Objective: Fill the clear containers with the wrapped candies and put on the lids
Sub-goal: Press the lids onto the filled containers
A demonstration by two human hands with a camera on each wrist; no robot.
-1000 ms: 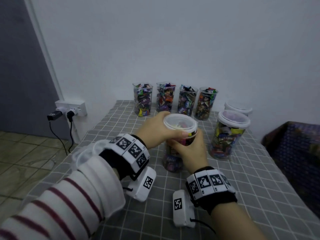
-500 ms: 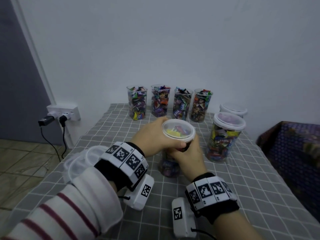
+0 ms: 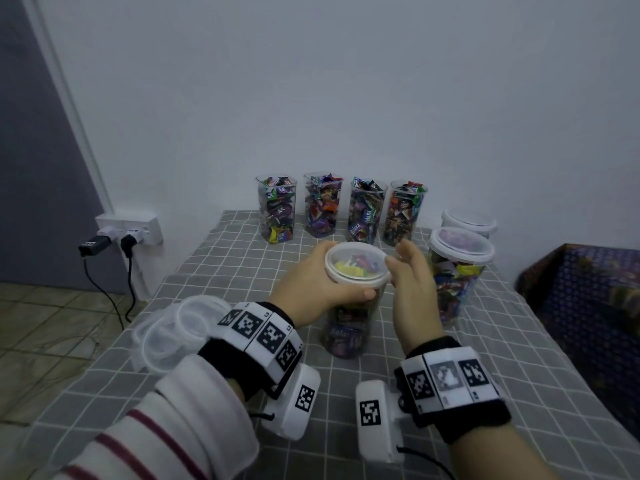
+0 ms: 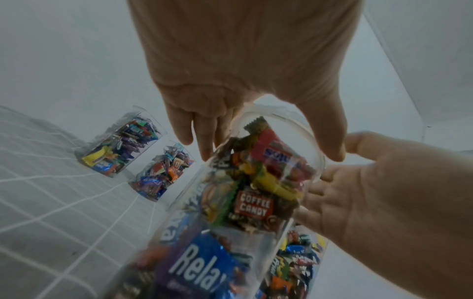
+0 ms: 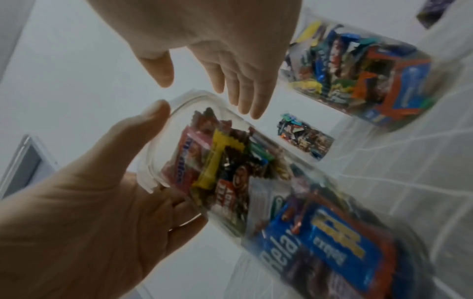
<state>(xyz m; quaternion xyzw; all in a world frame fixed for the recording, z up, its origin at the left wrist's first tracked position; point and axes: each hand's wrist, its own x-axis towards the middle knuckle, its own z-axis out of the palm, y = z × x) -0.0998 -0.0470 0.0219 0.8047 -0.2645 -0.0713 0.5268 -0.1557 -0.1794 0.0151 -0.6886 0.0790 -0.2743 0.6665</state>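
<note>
A loose pile of spare clear lids (image 3: 180, 327) is lying at the left edge of the checked tablecloth (image 3: 221, 251). Just right of it, the left hand (image 3: 311, 289) is curling its fingers and thumb around the upper wall of a candy-filled container (image 3: 346, 327) standing near the middle of the cloth, its lid (image 3: 356, 263) sitting on the rim. The right hand (image 3: 412, 285) is hovering beside that lid with fingers straight and spread, holding nothing. Along the far edge four unlidded candy containers (image 3: 341, 207) are waiting in a row; towards the right edge two lidded containers (image 3: 457, 268) are standing. The lid may be seated only on one side, so it could be popping off if the tall container tips under the one-handed hold, spilling wrapped candies (image 4: 256, 182)
</note>
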